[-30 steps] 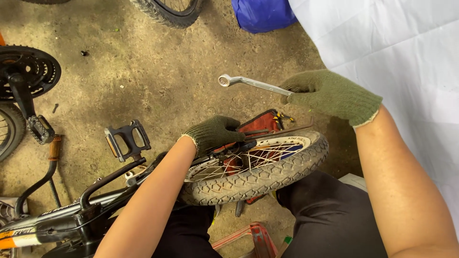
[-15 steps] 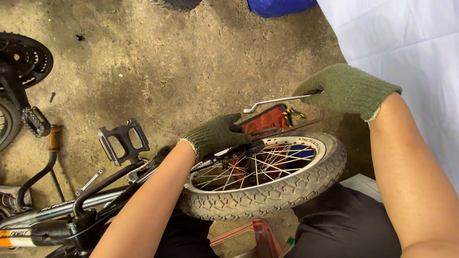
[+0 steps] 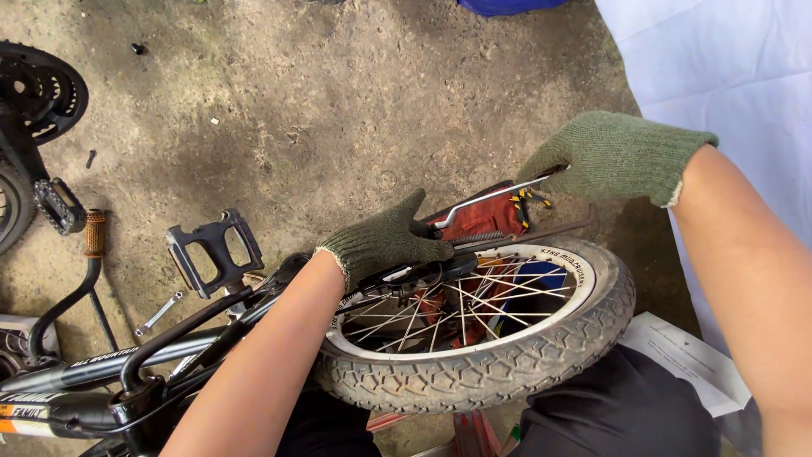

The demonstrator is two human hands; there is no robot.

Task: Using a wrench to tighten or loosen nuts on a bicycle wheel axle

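A small bicycle lies on the ground with its wheel in front of me: knobbly tyre, white rim, thin spokes. My left hand, in a green knit glove, rests on the black fork and axle area at the wheel's top edge. My right hand, gloved the same way, grips a silver wrench by its handle. The wrench's far end reaches down to the axle beside my left fingers. A red toolbox lies behind the wheel.
A black pedal and crank stick up left of my arm. A small spanner lies on the dirty concrete floor. Another chainring and pedal are at far left. A white sheet covers the right side.
My right hand has brought the wrench down from above the wheel to the axle. The view has tilted closer to the wheel; my left hand has stayed on the fork.
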